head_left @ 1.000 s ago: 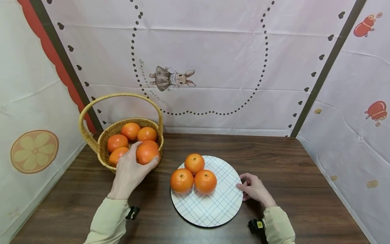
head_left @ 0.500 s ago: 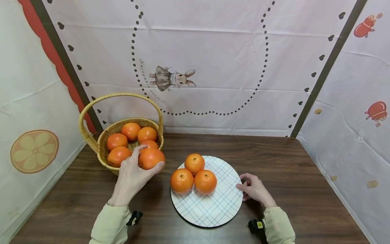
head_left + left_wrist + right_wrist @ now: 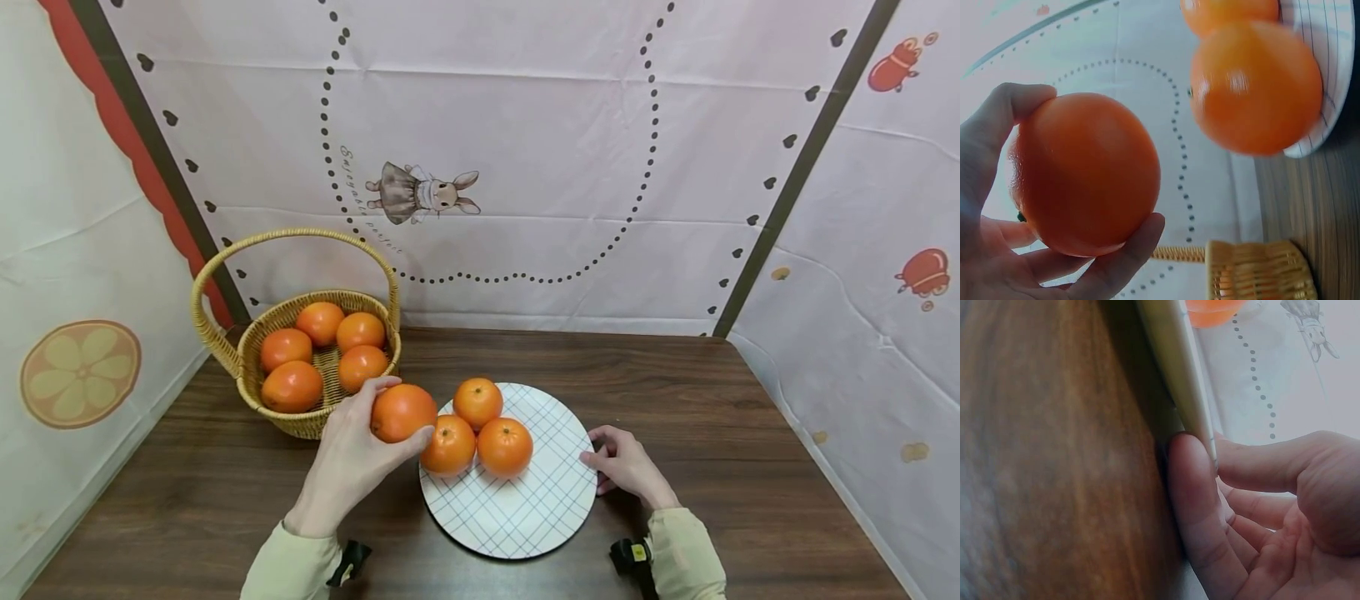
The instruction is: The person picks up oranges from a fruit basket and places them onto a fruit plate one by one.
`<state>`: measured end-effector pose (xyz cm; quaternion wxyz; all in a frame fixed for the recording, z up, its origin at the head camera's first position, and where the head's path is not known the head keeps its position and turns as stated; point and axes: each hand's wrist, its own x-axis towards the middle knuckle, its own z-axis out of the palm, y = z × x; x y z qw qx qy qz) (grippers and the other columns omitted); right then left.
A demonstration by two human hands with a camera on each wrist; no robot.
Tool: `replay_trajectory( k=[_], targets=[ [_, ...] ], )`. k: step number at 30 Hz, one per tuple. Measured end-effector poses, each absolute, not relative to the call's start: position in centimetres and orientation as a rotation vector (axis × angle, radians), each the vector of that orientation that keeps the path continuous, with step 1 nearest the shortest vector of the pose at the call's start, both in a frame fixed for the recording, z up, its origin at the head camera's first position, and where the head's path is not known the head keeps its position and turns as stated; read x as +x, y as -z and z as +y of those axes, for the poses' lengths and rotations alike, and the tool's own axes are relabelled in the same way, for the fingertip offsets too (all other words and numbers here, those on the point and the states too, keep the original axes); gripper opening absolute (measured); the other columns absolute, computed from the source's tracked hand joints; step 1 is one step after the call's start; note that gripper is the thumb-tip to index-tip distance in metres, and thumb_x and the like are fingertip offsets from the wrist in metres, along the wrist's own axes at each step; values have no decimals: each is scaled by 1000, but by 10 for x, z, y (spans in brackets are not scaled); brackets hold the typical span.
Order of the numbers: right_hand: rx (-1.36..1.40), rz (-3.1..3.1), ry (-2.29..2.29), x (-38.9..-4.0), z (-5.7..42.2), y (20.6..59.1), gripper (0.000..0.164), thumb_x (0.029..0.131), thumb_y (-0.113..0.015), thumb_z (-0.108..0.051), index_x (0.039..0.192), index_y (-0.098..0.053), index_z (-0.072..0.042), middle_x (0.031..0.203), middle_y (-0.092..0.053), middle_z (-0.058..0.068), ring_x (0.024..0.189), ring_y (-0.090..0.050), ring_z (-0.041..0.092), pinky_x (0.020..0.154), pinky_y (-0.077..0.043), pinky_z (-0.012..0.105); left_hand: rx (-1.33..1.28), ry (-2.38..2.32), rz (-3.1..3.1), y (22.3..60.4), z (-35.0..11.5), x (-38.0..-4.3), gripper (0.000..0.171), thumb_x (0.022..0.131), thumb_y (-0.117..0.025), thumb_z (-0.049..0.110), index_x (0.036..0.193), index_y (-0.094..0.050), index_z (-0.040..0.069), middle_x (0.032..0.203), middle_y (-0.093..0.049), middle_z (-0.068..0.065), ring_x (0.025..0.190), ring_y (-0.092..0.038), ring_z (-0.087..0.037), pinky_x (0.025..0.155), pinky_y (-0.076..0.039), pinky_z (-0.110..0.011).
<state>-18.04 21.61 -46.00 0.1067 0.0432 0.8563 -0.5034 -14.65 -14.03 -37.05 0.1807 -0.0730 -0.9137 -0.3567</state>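
My left hand [image 3: 352, 467] grips an orange [image 3: 403, 412] between thumb and fingers, just left of the plate's edge; the left wrist view shows that same orange [image 3: 1088, 175] up close, with its small green stem end. The round white plate [image 3: 555, 508] has a blue check pattern and bears three oranges, the nearest an orange [image 3: 448, 447] at its left side. At the plate's right rim my right hand [image 3: 626, 467] pinches the edge. In the right wrist view the thumb lies on top of the plate [image 3: 1194, 381] and a finger is under it.
A wicker basket [image 3: 300, 423] with a tall arched handle stands at the left, holding several oranges, one of them an orange [image 3: 292, 387] at its front. Dark wood table [image 3: 675, 383] spreads around the plate. Printed cloth walls [image 3: 525, 150] rise at the back and both sides.
The left hand has lifted the orange out of the basket and carried it right and toward me, up to the plate's left side. The right hand and plate have not moved.
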Motion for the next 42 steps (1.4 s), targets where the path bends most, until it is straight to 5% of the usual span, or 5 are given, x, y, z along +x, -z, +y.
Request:
replay_trajectory(
  k=[13, 31, 42],
  targets=[
    [124, 2518, 1488, -181, 216, 461, 31, 93, -67, -4, 122, -57, 4, 76, -59, 10, 57, -62, 17, 55, -59, 34, -395, 964, -2595, 376, -115, -127, 61, 72, -87, 31, 128, -66, 19, 117, -51, -8, 99, -59, -26, 80, -54, -43],
    [107, 2522, 1481, -181, 218, 461, 33, 94, -68, -7, 122, -57, 4, 75, -59, 10, 57, -61, 18, 55, -59, 35, -525, 908, -2625, 383, -97, -121, 69, 66, -88, 27, 126, -59, 9, 114, -64, 2, 103, -60, -13, 91, -53, -39],
    [104, 2512, 1498, -180, 221, 462, 31, 93, -66, -4, 122, -57, 5, 75, -60, 9, 57, -62, 17, 55, -59, 35, -695, 759, -2663, 387, -91, -120, 65, 63, -88, 33, 120, -61, 18, 118, -61, 4, 102, -61, -12, 83, -54, -38]
  ],
)
